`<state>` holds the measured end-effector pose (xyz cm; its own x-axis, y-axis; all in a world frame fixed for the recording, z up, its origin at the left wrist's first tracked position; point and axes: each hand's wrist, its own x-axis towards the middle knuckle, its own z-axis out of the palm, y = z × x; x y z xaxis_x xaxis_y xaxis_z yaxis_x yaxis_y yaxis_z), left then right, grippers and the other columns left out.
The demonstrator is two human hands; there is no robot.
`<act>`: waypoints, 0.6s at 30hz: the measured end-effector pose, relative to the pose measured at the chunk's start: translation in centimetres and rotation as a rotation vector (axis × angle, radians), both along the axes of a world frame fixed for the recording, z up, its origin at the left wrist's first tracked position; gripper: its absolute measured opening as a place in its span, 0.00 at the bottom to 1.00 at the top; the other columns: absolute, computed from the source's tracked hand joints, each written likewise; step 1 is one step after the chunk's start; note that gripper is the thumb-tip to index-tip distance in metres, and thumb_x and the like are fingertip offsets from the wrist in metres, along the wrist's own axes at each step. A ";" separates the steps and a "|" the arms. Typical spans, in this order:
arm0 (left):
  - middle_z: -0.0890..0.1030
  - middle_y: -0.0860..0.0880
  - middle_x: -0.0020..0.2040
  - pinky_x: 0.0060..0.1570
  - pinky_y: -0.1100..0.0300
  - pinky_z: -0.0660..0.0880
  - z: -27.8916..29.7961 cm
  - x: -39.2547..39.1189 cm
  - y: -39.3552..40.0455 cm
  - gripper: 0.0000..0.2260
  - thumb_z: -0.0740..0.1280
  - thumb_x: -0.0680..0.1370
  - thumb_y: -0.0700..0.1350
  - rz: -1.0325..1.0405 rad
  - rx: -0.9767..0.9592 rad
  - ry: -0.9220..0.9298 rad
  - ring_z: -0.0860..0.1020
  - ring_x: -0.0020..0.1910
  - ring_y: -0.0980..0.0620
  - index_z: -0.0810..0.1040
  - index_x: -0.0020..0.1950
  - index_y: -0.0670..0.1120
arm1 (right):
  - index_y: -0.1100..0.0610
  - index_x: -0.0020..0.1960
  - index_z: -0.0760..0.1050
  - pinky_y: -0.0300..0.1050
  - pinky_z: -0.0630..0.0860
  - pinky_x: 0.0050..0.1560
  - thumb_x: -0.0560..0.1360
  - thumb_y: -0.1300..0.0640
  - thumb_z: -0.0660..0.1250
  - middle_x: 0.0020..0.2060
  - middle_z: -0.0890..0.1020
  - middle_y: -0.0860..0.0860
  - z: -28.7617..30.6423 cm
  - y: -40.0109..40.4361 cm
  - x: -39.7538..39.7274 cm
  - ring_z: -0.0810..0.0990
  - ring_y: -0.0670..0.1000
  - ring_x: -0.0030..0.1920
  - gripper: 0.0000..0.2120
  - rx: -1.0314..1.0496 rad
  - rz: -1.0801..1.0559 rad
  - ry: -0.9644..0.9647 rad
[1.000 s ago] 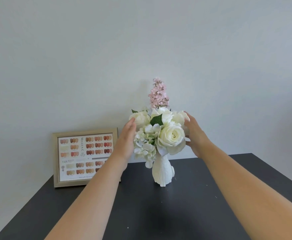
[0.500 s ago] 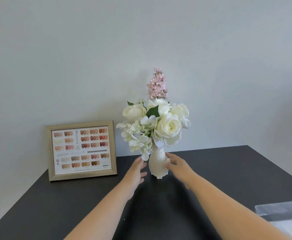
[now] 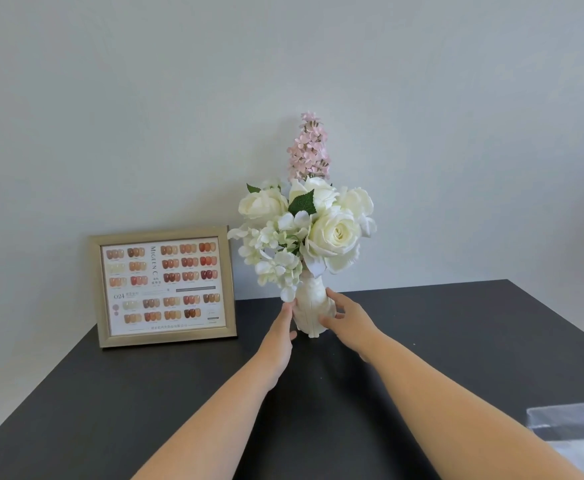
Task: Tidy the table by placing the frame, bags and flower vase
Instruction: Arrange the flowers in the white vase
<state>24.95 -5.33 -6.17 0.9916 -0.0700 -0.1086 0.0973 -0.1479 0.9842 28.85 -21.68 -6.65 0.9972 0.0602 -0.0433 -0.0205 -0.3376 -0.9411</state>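
A white ribbed flower vase (image 3: 311, 308) stands upright near the back of the black table (image 3: 145, 393), holding white roses and a pink flower spike (image 3: 309, 147). My left hand (image 3: 281, 336) touches the vase's left side with its fingertips. My right hand (image 3: 347, 318) cups the vase's right side, fingers spread against it. A gold frame (image 3: 164, 287) with a nail-colour chart leans upright against the wall, left of the vase. A clear plastic bag (image 3: 574, 427) lies at the table's front right corner, cut off by the picture's edge.
A plain pale wall (image 3: 422, 98) runs directly behind the table. The table's right edge (image 3: 560, 327) slants toward me; its left edge (image 3: 41, 382) runs below the frame.
Both hands dropped from the blooms down to the vase body, then closed in until they touch its two sides. The bag came into view at the lower right.
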 end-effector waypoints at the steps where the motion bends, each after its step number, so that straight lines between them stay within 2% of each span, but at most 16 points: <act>1: 0.61 0.53 0.78 0.74 0.43 0.56 0.0 0.2 0.1 0.27 0.44 0.80 0.66 0.004 -0.003 0.003 0.67 0.72 0.46 0.58 0.78 0.62 | 0.42 0.76 0.59 0.33 0.70 0.40 0.74 0.57 0.68 0.70 0.71 0.49 0.0 0.1 0.2 0.76 0.46 0.58 0.34 -0.006 0.007 0.005; 3: 0.61 0.53 0.78 0.74 0.42 0.55 0.1 0.4 0.2 0.27 0.43 0.80 0.66 0.009 0.015 0.001 0.66 0.72 0.46 0.57 0.78 0.61 | 0.42 0.76 0.58 0.32 0.69 0.38 0.73 0.58 0.68 0.70 0.70 0.49 0.0 0.4 0.6 0.76 0.46 0.55 0.35 -0.017 0.019 0.004; 6: 0.60 0.53 0.79 0.74 0.42 0.55 0.3 0.7 0.1 0.27 0.43 0.80 0.65 0.012 0.038 0.005 0.66 0.73 0.46 0.56 0.78 0.61 | 0.42 0.76 0.58 0.32 0.69 0.39 0.73 0.58 0.68 0.71 0.70 0.50 0.0 0.5 1.1 0.76 0.48 0.58 0.36 -0.030 0.021 0.003; 10: 0.60 0.52 0.79 0.74 0.43 0.55 0.3 0.9 0.2 0.27 0.43 0.80 0.66 0.005 0.064 0.012 0.66 0.73 0.47 0.55 0.79 0.60 | 0.42 0.76 0.57 0.38 0.71 0.49 0.72 0.58 0.67 0.71 0.70 0.50 -0.2 0.5 1.2 0.75 0.50 0.62 0.37 -0.050 0.023 0.003; 15: 0.59 0.53 0.79 0.74 0.45 0.54 -0.2 0.8 0.3 0.26 0.42 0.81 0.65 -0.020 0.069 -0.003 0.64 0.74 0.47 0.54 0.78 0.62 | 0.41 0.76 0.57 0.42 0.72 0.55 0.72 0.56 0.68 0.68 0.73 0.48 -0.8 0.5 1.0 0.76 0.49 0.60 0.37 -0.053 0.011 0.007; 18: 0.58 0.53 0.79 0.73 0.49 0.54 -0.5 0.4 0.1 0.26 0.42 0.81 0.65 -0.027 0.075 -0.009 0.63 0.74 0.48 0.53 0.79 0.62 | 0.40 0.76 0.54 0.41 0.70 0.53 0.72 0.55 0.70 0.67 0.73 0.47 -1.1 0.8 0.5 0.75 0.47 0.57 0.40 -0.059 0.023 -0.005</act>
